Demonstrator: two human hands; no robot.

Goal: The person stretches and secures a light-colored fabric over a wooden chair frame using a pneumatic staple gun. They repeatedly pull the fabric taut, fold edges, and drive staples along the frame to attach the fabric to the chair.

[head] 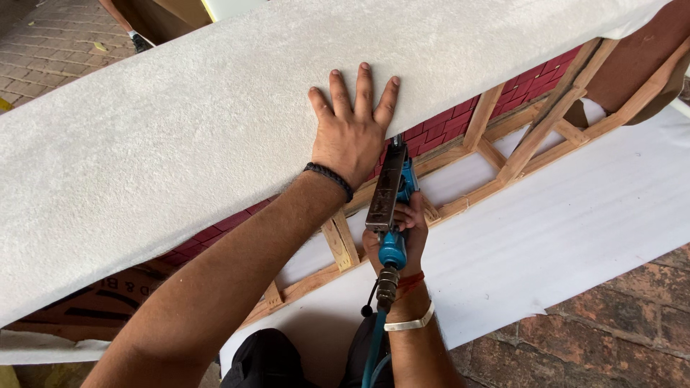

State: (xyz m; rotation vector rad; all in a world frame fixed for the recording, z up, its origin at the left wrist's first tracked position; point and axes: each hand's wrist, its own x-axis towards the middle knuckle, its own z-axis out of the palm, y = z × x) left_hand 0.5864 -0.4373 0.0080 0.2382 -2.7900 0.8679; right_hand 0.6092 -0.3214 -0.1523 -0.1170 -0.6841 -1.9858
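Observation:
My left hand (352, 129) lies flat with fingers spread on a wide sheet of white fibrous padding (180, 136) that covers the top of a wooden frame (503, 154). Just below the padding's lower edge, my right hand (402, 233) grips a blue pneumatic staple gun (392, 197) with a dark metal magazine. Its nose points up at the frame rail under the padding's edge. A blue air hose (374, 352) hangs from the gun's base. A black braided band circles my left wrist, a metal bangle and red thread my right.
Red quilted fabric (445, 126) shows inside the frame under the padding. White foam sheet (560, 230) lies below the frame on a brick floor (618, 323). Brown cardboard (100, 298) sits at lower left. Paving stones (50, 36) lie beyond the top left.

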